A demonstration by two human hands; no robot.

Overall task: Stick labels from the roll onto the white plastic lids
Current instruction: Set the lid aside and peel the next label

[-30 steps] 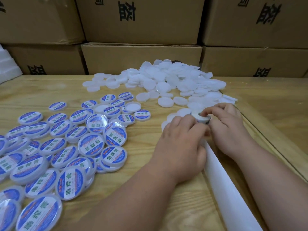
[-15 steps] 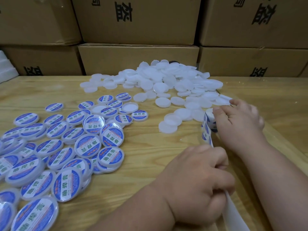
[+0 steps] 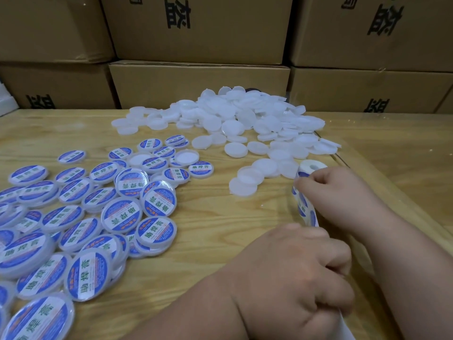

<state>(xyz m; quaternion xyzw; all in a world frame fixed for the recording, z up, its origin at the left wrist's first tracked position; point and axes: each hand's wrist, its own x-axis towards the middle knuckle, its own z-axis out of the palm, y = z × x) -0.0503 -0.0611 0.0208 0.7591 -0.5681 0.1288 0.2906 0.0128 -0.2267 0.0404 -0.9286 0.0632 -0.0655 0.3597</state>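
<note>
Label roll [image 3: 310, 168] sits on the surface [image 3: 208, 217] w/ right hand [image 3: 343, 195] fingers pinching it steady. Left hand [image 3: 294, 273] is clenched on the backing strip [image 3: 309, 214], prob. tensioning it so labels peel (plain lids [image 3: 245, 119] heaped just beyond, labelled lids [image 3: 73, 217] at left).

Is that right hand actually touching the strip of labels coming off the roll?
Touching. The head view shows the right hand pinching the label strip just below the roll, fingertips on the paper.
</note>
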